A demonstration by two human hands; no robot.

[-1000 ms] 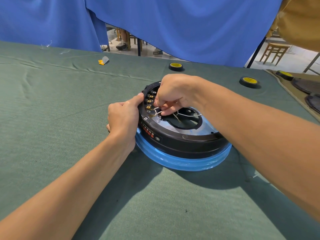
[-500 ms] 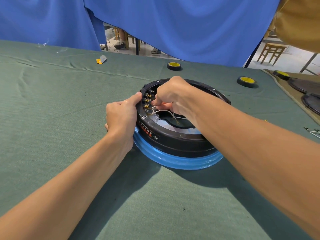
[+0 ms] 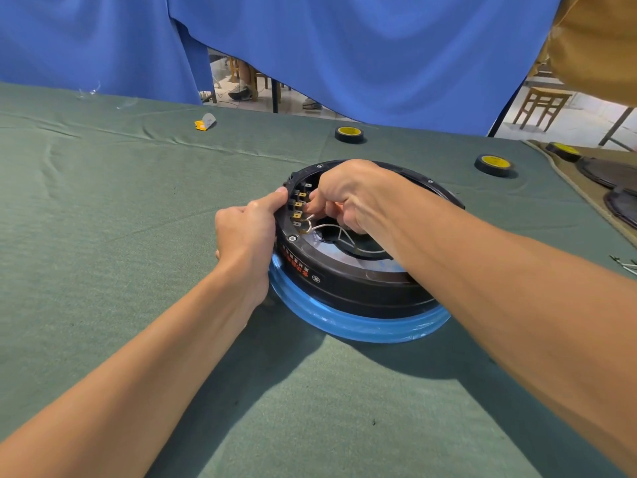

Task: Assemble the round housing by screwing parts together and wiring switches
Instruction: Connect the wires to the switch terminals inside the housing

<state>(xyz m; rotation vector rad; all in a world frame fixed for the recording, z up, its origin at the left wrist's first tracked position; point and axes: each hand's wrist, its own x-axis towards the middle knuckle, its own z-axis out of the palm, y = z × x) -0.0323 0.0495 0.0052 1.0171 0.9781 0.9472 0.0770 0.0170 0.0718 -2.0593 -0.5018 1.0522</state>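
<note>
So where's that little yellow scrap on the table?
In the head view, the yellow scrap lies on the green cloth toward the far edge, left of the leftmost tape roll.

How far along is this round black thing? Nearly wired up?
Partly. Screws already sit in the rim of the black housing, and a white wire seems joined at the bottom of the terminal row. Now the left hand steadies the rim while the right hand pinches a second wire end there. The upper tabs look bare.
</note>
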